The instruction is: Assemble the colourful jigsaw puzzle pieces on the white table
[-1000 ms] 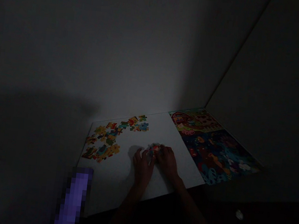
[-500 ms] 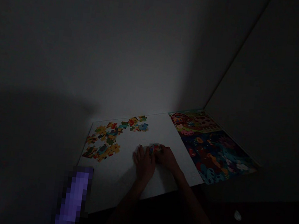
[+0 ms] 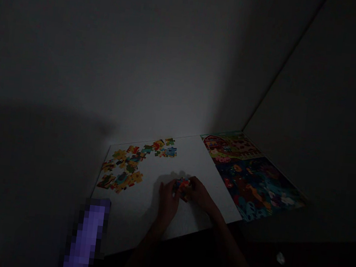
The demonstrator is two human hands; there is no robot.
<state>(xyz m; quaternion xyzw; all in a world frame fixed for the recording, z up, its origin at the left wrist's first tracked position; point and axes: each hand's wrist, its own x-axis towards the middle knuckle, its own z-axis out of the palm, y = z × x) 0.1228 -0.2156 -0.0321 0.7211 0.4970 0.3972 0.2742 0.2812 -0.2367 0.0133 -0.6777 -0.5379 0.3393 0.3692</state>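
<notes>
The scene is dim. On a white table [image 3: 144, 202] my left hand [image 3: 167, 201] and my right hand [image 3: 201, 195] meet over a small cluster of joined puzzle pieces [image 3: 182, 184], red and blue. Both hands pinch this cluster from either side, fingers curled round it. It seems lifted a little off the table, tilted toward me. To the left lie several loose colourful puzzle pieces [image 3: 126, 166], and a second small group [image 3: 164, 147] sits farther back.
Two finished puzzle pictures lie at the right end of the table: a farm scene [image 3: 231, 146] at the back and a dark blue sea scene [image 3: 257, 187] in front. Walls close the back and right. A purple blurred object [image 3: 87, 236] stands at the front left.
My hands lay flat pressing the cluster on the table; now both have curled round it and raised it slightly, drawing it a little toward me.
</notes>
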